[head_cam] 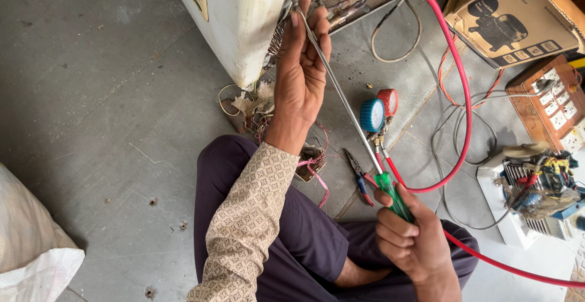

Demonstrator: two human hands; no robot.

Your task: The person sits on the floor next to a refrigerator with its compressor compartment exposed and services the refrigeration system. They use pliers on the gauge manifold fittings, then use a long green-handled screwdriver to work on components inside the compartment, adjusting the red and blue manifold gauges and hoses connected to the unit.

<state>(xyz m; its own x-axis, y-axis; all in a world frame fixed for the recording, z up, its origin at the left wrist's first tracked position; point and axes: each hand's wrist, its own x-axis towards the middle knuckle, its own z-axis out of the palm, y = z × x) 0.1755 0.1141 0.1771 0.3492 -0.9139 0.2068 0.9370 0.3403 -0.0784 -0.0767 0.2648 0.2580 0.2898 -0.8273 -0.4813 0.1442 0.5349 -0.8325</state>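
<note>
My right hand [414,238] is closed around the green handle of a long screwdriver [341,95]. Its thin metal shaft runs up and left to the back of a white appliance [244,22]. My left hand [303,70] reaches up to that appliance, its fingers wrapped around the shaft near the tip, beside a coiled wire and copper tubing. My patterned beige sleeve [250,217] and dark trousers fill the lower middle of the view.
A manifold with a blue gauge [372,114] and a red gauge [388,101] lies on the concrete floor, with a red hose [464,95] looping off it. Pliers [359,177] lie beside my knee. A cardboard box [515,16], a wooden switchboard [551,104] and a white sack [30,247] stand around.
</note>
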